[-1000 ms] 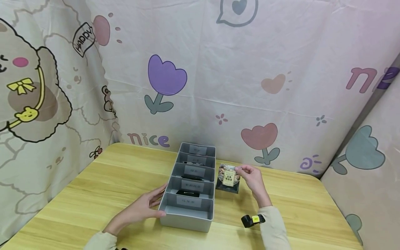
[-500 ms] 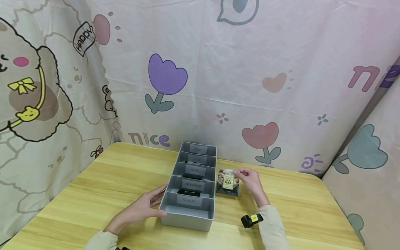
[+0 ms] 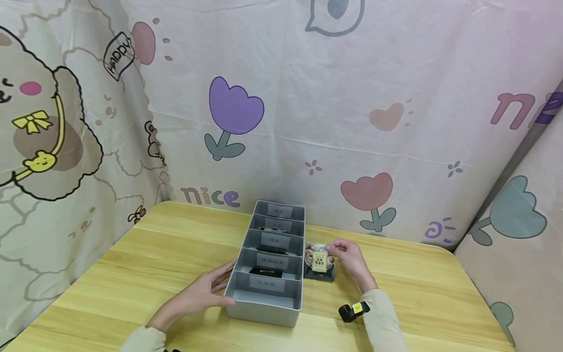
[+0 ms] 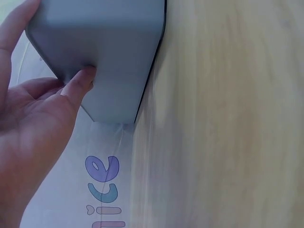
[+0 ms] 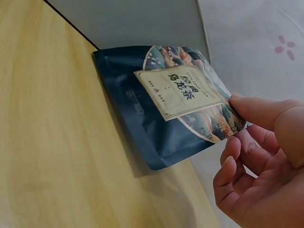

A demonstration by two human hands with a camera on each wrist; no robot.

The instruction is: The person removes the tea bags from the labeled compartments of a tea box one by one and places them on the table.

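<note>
A patterned cloth point(image 3: 303, 88) hangs behind the wooden table point(image 3: 149, 254). On the table, the grey divided box point(image 3: 261, 314) stays where it was a second ago. The left hand point(image 3: 198, 295) also keeps its place, spread wide, its thumb at the box's near left corner and its fingers against the left wall. The right hand point(image 3: 352, 261) has come slightly nearer the person, thumb and fingertips pinching the dark tea packet point(image 3: 319, 262). That packet, shifted with it, tilts outside the box, just beside its right wall.
</note>
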